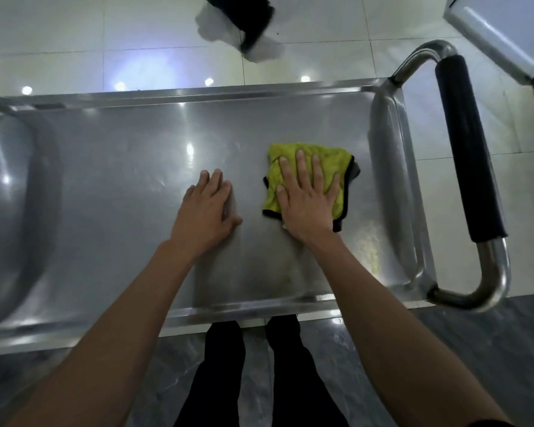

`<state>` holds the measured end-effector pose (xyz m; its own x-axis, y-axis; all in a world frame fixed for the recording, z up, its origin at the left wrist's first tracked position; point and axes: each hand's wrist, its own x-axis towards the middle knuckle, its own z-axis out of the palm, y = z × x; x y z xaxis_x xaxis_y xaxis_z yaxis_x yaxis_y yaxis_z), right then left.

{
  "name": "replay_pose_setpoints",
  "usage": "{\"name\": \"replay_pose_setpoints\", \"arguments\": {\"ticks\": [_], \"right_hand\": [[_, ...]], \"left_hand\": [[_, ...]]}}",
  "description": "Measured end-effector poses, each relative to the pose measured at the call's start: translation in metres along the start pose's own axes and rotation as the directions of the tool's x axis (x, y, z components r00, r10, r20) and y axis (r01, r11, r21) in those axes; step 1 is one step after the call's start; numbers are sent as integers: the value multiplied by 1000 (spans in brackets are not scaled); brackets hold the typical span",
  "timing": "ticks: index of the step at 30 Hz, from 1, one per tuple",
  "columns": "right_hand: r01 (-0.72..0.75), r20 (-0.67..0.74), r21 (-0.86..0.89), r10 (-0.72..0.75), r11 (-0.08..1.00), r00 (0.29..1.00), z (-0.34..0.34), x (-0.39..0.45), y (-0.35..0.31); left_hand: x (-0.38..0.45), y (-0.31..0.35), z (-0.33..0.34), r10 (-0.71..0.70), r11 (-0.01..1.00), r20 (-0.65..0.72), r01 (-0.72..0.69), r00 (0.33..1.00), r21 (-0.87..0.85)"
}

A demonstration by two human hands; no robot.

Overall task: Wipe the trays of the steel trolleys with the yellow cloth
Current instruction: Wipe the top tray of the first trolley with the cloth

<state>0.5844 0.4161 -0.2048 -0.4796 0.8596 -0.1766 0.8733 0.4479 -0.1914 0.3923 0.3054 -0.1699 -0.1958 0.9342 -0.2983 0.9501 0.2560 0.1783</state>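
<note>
Head view: right hand (305, 208) presses yellow cloth (302, 177) flat on tray (121, 180).

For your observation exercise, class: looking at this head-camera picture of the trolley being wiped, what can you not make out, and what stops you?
- Head view: the middle of the yellow cloth with black edging is covered by the right hand pressing flat on it.
- The shiny steel trolley tray runs off the left edge; its left end is unseen.
- The tray under the left hand is hidden.
- Lower trays and wheels: hidden beneath the top tray.
- The dark blurred shape on the floor is cut by the top edge.
</note>
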Motion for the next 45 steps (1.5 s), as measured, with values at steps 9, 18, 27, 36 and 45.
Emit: {"name": "replay_pose_setpoints", "arguments": {"ticks": [9,18,27,36,45], "right_hand": [[80,6,-28,-80,996,997,13,-20,-66],[109,25,-14,-108,994,994,2,-35,-27],[50,26,35,-51,998,998,-9,-63,69],[-53,-15,9,53,999,998,-19,-80,162],[-69,-22,42,70,997,997,0,-98,116]], "left_hand": [[-17,-18,4,48,997,35,-50,998,51],[-29,-1,3,-25,1000,43,24,999,11],[-75,61,29,-69,997,-47,71,996,25],[-81,64,29,-176,982,-51,179,983,55],[-98,25,31,-4,998,20,3,1000,55]]}}
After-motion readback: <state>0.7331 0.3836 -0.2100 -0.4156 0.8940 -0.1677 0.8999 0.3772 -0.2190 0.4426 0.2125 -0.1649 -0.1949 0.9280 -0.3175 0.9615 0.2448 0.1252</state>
